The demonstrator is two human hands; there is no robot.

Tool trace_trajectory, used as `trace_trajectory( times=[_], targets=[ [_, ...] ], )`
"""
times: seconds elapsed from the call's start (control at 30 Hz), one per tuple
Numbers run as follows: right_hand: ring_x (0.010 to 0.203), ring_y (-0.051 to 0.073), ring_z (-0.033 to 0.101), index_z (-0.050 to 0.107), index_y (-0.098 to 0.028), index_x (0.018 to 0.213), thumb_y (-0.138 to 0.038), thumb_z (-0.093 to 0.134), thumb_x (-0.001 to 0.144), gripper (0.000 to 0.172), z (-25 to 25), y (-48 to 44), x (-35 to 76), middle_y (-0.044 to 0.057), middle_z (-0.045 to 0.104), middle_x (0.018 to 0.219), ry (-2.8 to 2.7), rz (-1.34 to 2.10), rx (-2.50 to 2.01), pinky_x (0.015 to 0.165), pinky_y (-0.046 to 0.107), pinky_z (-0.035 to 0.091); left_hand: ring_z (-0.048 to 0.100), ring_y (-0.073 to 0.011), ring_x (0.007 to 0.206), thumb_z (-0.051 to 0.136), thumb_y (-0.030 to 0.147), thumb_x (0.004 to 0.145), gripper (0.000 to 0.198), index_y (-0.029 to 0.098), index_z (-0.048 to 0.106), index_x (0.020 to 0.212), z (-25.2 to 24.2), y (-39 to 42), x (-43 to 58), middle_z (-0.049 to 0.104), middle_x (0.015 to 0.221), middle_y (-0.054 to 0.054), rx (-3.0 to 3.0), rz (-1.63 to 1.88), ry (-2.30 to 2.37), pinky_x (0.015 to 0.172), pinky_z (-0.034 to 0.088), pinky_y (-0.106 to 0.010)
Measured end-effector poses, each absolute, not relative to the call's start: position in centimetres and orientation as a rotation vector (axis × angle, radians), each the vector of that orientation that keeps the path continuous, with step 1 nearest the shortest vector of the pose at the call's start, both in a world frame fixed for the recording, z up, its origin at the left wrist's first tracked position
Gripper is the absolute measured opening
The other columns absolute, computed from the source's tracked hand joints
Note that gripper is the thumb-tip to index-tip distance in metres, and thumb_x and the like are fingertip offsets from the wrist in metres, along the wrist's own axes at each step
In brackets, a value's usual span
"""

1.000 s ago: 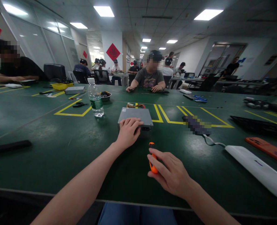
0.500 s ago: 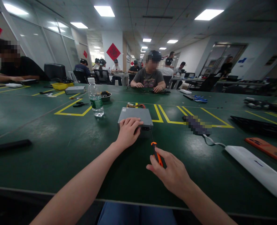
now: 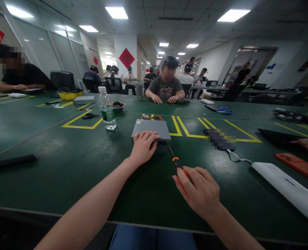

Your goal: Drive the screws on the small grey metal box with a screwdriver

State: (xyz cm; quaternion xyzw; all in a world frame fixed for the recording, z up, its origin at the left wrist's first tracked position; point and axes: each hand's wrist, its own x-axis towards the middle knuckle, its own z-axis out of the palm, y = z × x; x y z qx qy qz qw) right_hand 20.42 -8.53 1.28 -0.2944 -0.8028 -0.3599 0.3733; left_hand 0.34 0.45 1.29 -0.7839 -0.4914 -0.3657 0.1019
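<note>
Water bottle (image 3: 108,113) upright, metal bowl (image 3: 119,109) behind; orange phone (image 3: 299,167) beside long white device (image 3: 284,185).

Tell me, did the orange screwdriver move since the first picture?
Yes. The handle end of the orange screwdriver has swung right, farther from the water bottle, while its shaft still points toward the grey box.
</note>
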Motion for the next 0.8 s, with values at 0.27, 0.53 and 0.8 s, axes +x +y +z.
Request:
trace_trajectory(
  times=[0.27, 0.53, 0.8],
  targets=[
    [0.082, 0.022, 0.058, 0.056, -0.010, 0.096, -0.024, 0.046, 0.085, 0.021, 1.17, -8.37, 19.85, 0.020, 0.055, 0.101, -2.141, -0.713, -0.849, 0.068, 0.036, 0.051, 0.048, -0.0201, 0.112, 0.049, 0.020, 0.085, 0.024, 0.028, 0.057, 0.106, 1.35, 0.34, 0.36, 0.060, 0.119, 0.000, -2.313, -1.074, -1.448, 0.091, 0.029, -0.039],
    [0.071, 0.014, 0.059, 0.058, -0.015, 0.088, -0.012, 0.051, 0.087, 0.008, 0.76, -8.22, 20.56, 0.012, 0.063, 0.093, -2.184, -0.760, -0.689, 0.064, 0.026, 0.050, 0.047, -0.0200, 0.113, 0.048, 0.020, 0.085, 0.024, 0.028, 0.057, 0.106, 1.31, 0.42, 0.39, 0.060, 0.119, 0.001, -2.316, -1.080, -1.442, 0.092, 0.029, -0.039],
    [0.075, 0.014, 0.062, 0.059, -0.012, 0.087, -0.021, 0.045, 0.091, 0.017, 1.06, -8.17, 20.02, 0.012, 0.059, 0.088, -2.144, -0.695, -0.774, 0.062, 0.021, 0.052, 0.047, -0.0197, 0.112, 0.049, 0.020, 0.085, 0.024, 0.028, 0.057, 0.107, 1.35, 0.40, 0.38, 0.060, 0.119, 0.001, -2.317, -1.078, -1.450, 0.092, 0.029, -0.039]
  ],
)
